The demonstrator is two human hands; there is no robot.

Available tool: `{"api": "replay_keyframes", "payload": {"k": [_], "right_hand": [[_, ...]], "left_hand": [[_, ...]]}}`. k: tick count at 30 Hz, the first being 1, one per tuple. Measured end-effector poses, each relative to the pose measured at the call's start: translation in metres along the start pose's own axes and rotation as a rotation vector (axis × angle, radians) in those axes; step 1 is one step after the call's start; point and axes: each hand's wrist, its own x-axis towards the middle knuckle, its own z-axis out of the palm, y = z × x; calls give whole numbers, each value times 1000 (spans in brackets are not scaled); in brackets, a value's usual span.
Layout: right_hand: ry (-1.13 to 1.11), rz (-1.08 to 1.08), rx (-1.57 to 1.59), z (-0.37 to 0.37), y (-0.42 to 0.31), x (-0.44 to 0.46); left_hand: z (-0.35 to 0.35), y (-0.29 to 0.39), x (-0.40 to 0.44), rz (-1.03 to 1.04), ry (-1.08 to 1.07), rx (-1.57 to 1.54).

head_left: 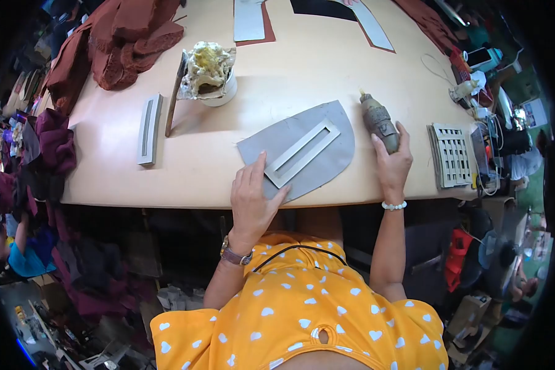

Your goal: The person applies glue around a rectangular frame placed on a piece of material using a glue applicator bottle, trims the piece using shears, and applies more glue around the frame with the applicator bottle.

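Note:
Near the table's front edge lies a grey leather-like piece (339, 148) with one rounded end. A slotted metal frame (308, 151) rests slantwise on it. My left hand (254, 194) touches the lower left end of the frame, its thumb and fingers apart at the frame's corners. My right hand (393, 160) is wrapped round the lower part of a dark, stained squeeze bottle (378, 120). The bottle's pale nozzle points up and away, to the right of the grey piece.
A second slotted block (149, 129) and a stick (176, 92) lie left, beside a glue-crusted tub (225, 91). Brown material (120, 43) is heaped at the back left. A stack of slotted plates (451, 155) sits right. Another person's hand (350, 2) shows at the far edge.

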Motion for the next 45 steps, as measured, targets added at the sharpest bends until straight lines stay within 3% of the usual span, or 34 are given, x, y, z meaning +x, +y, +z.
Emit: {"api": "replay_keyframes", "payload": {"k": [2,10,19,37,45], "right_hand": [[32,137,234,-7,-11,0],[110,248,1140,-26,-17,-9],[57,245,882,-14,-10,-20],[80,222,834,-1,0,-18],[46,102,748,-4,-7,-16]], "left_hand": [[1,-7,-1,5,29,-24],[1,-11,-4,34,117,-83],[3,-15,-10,27,121,-119],[3,-15,-9,29,110,-92],[2,-14,-9,5,92,-109]]}}
